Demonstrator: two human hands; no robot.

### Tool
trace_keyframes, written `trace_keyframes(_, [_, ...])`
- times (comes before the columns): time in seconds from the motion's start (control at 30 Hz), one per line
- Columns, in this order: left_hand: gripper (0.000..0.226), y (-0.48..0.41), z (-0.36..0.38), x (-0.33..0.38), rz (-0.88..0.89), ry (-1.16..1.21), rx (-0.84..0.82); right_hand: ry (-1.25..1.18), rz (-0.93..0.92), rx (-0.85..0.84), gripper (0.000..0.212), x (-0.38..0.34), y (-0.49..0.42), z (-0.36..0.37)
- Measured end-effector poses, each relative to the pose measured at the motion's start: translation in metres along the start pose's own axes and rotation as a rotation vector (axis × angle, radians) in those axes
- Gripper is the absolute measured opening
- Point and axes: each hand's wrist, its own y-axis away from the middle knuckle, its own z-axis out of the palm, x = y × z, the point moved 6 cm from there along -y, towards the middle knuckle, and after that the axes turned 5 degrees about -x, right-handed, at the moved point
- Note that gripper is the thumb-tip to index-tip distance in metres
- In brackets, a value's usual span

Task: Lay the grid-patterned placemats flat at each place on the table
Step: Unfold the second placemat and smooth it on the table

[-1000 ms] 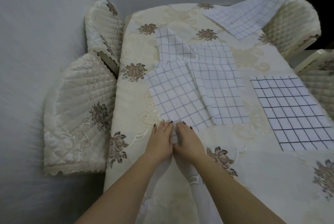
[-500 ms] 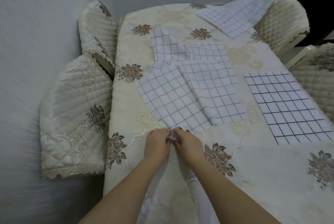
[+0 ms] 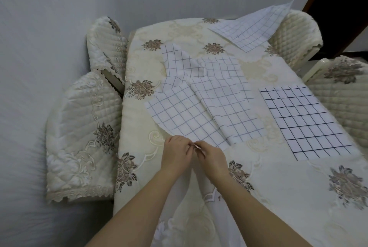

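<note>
placemats (image 3: 304, 121) lying single on the tablecloth (image 3: 298, 197): 2, at its right edge and far right corner | placemats overlapping at its middle: at least 3, exact count unclear | quilted chair covers (image 3: 83, 127): 4, two each side of it | hands: 2, left hand (image 3: 175, 155), right hand (image 3: 214, 157)

On the middle of the table (image 3: 278, 197) we find a pile of overlapping placemats (image 3: 209, 105). Near the table's right edge a flat placemat (image 3: 304, 121) lies alone. At the table's far right corner, a corner placemat (image 3: 253, 29) overhangs a right-side chair (image 3: 298, 33). Two left-side chairs (image 3: 83, 127) stand against the table's left edge. Toward the table's near end, our left hand (image 3: 175, 155) and right hand (image 3: 213, 157) pinch the pile's near corner.
</note>
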Motion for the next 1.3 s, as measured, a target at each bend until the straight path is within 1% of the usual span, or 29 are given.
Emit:
trace_keyframes(0.07, [0.015,-0.007,-0.006,0.009,0.021,0.036,-0.006,-0.071,0.016,0.065,0.02,-0.003,-0.002,-0.016])
trace_keyframes(0.17, [0.012,-0.018,-0.019,0.022,0.035,0.096,0.002,-0.162,-0.004,0.13,0.017,-0.011,-0.006,-0.04])
trace_keyframes(0.4, [0.006,-0.055,-0.056,0.048,0.073,0.124,0.014,-0.304,-0.03,0.253,0.011,-0.021,-0.02,-0.106])
trace_keyframes(0.5, [0.01,-0.069,-0.07,0.054,0.051,0.115,0.005,-0.353,-0.063,0.312,0.011,-0.029,-0.023,-0.14])
trace_keyframes(0.63, [0.011,-0.081,-0.089,0.058,0.018,0.116,0.002,-0.418,-0.097,0.396,0.012,-0.035,-0.026,-0.185])
trace_keyframes(0.7, [0.013,-0.086,-0.1,0.062,0.035,0.081,0.018,-0.448,-0.109,0.434,0.009,-0.036,-0.027,-0.207])
trace_keyframes(0.77, [0.021,-0.089,-0.113,0.067,0.069,0.051,0.033,-0.475,-0.125,0.48,0.009,-0.036,-0.025,-0.23])
trace_keyframes(0.8, [0.024,-0.091,-0.119,0.069,0.079,0.028,0.042,-0.485,-0.127,0.504,0.008,-0.036,-0.024,-0.242])
trace_keyframes(0.87, [0.022,-0.097,-0.135,0.07,0.086,-0.003,0.067,-0.491,-0.12,0.543,0.01,-0.032,-0.024,-0.265])
trace_keyframes(0.93, [0.024,-0.104,-0.153,0.069,0.099,-0.022,0.109,-0.495,-0.111,0.572,0.017,-0.027,-0.024,-0.285])
trace_keyframes(1.03, [0.02,-0.116,-0.185,0.068,0.11,-0.016,0.17,-0.518,-0.099,0.613,0.025,-0.024,-0.025,-0.311])
trace_keyframes(1.07, [0.02,-0.12,-0.196,0.068,0.113,-0.014,0.193,-0.532,-0.101,0.618,0.025,-0.025,-0.026,-0.318])
trace_keyframes(1.13, [0.023,-0.127,-0.218,0.068,0.113,-0.014,0.243,-0.558,-0.107,0.624,0.019,-0.028,-0.029,-0.331])
trace_keyframes(1.2, [0.024,-0.136,-0.239,0.071,0.092,0.026,0.296,-0.576,-0.098,0.628,0.01,-0.03,-0.036,-0.344])
trace_keyframes(1.23, [0.023,-0.141,-0.248,0.072,0.072,0.072,0.314,-0.582,-0.086,0.628,0.01,-0.031,-0.04,-0.349])
trace_keyframes(1.3, [0.019,-0.152,-0.263,0.076,0.021,0.241,0.327,-0.619,-0.056,0.619,0.009,-0.032,-0.052,-0.358])
